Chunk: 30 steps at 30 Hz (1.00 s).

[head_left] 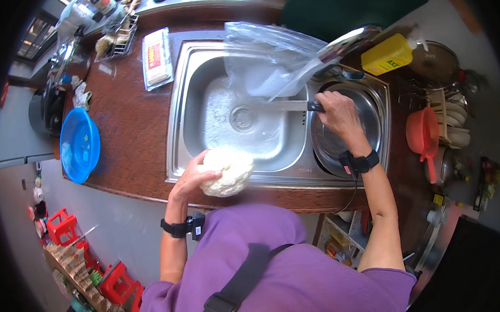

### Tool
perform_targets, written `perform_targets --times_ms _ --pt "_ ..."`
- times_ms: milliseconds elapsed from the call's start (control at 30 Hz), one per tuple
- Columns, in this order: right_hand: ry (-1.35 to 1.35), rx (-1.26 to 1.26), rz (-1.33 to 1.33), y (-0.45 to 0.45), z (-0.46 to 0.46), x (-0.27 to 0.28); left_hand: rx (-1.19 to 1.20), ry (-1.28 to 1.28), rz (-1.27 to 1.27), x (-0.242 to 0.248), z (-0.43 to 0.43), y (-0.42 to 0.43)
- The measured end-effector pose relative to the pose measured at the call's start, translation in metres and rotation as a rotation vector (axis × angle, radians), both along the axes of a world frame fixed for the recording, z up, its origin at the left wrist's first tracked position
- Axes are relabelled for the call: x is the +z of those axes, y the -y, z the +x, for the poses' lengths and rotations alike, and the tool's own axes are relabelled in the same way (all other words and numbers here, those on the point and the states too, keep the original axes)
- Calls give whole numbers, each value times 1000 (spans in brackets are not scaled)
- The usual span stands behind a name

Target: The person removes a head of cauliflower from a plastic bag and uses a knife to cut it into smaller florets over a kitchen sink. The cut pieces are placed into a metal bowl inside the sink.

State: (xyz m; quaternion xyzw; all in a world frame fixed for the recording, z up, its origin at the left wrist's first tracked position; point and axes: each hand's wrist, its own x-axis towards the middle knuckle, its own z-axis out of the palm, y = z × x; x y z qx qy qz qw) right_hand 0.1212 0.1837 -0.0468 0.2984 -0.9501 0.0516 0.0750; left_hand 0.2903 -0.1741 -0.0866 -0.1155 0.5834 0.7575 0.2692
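A head of cauliflower [227, 173] rests in my left hand [195, 175], held over the front rim of the stainless steel sink [214, 115]. My right hand [340, 112] grips the black handle of a kitchen knife [289, 106], whose blade points left across the large basin. Glare blurs the blade's far end. Beyond the knife, a clear plastic bag [271, 67] hangs over the back of the basin, beside the chrome faucet [345, 45]. Under my right hand, a round metal bowl [356, 97] sits in the smaller basin.
Left on the brown counter are a blue plastic basin [80, 146] and a clear-wrapped package [158, 59]. A yellow pump bottle [388, 54] stands behind the sink's right side. Farther right are an orange-red strainer [422, 131] and stacked bowls [455, 122]. Red stools [118, 283] stand on the floor.
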Motion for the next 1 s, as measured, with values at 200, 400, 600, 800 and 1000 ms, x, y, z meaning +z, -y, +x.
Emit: perform_targets --times_ms 200,400,600,800,1000 --pt "-177 -233 -256 -96 8 -20 -8 12 -19 2 -2 0" --pt "158 -551 -1096 -118 -30 -62 46 44 49 -3 -4 -4" --pt "525 -607 -1661 -77 -46 -37 62 -118 116 11 -6 -8" --pt "476 -648 -1523 -43 6 -26 -208 -429 -245 21 -15 -13" --pt "1105 -668 -1433 50 104 -44 -275 -707 -543 49 -14 -27"
